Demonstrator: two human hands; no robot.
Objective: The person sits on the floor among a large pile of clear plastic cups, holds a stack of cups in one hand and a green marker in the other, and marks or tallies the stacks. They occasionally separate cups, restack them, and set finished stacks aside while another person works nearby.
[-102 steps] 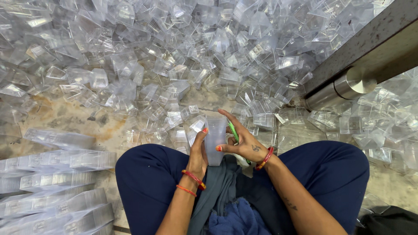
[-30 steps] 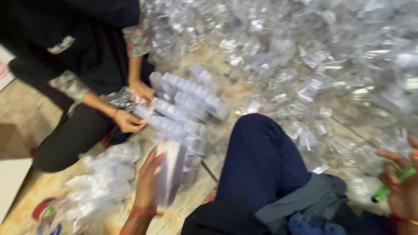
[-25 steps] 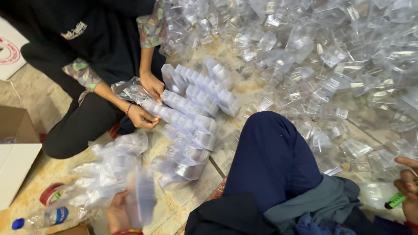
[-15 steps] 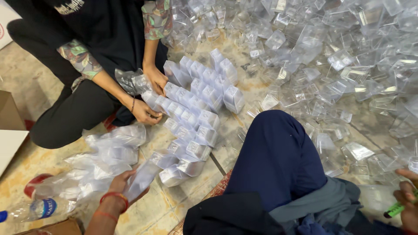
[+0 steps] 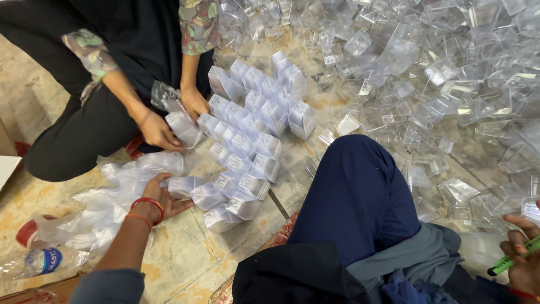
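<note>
My left hand [image 5: 159, 198] reaches out to the left and grips the near end of a short stack of clear plastic containers [image 5: 187, 186] lying on the floor. That stack sits at the end of several rows of similar stacked containers [image 5: 253, 135]. My right hand [image 5: 522, 253] is at the lower right edge, closed on a green marker [image 5: 509, 262]. My knee in blue trousers [image 5: 360, 191] lies between the two hands.
A person in black sits opposite; that person's hands [image 5: 158, 132] hold a bagged stack [image 5: 183, 126]. Loose clear containers [image 5: 450, 73] cover the floor at upper right. Empty plastic bags [image 5: 112, 197], a water bottle [image 5: 39, 262] and a cardboard box [image 5: 5, 166] lie at left.
My head turned from the loose pile towards the left. My left hand carried a stack of containers over and laid it at the end of the rows. The right hand kept the marker.
</note>
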